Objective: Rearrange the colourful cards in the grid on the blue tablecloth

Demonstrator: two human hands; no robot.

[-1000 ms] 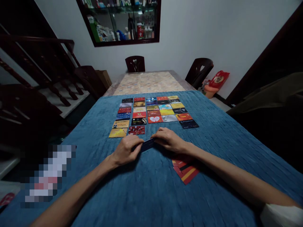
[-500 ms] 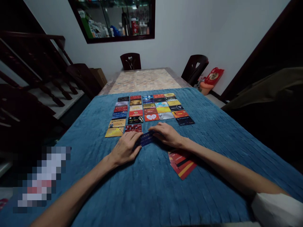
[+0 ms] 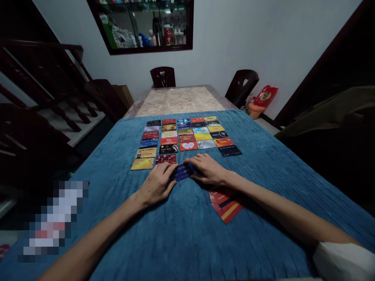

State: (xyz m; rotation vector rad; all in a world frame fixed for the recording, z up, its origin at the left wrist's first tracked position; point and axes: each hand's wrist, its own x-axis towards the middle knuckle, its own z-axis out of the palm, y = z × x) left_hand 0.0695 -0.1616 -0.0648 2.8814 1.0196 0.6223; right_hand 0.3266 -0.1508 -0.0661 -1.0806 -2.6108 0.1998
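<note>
A dark blue card [image 3: 182,172] is held at its two ends, low over the blue cloth. My left hand [image 3: 159,179] grips its left end between thumb and fingers, and my right hand [image 3: 206,168] pinches the right end. Just beyond my left fingers lies a dark red card [image 3: 165,159], partly covered by them. To its left is a gold card [image 3: 142,163]. Several other cards, such as a pink one with a white heart [image 3: 188,145] and a black one [image 3: 230,151], lie in rows further off. Under my right forearm, loose red cards [image 3: 227,205] overlap, partly hidden.
The blue cloth [image 3: 164,242] covers the near part of the table; its patterned far end [image 3: 181,97] is bare. Dark wooden chairs [image 3: 163,77] stand around it. A pixelated patch [image 3: 55,218] hides something at the left edge. A stair railing [image 3: 43,45] rises at left.
The view has shifted very slightly. Both hands keep hold of the blue card, with almost no movement; the rows of cards look the same.
</note>
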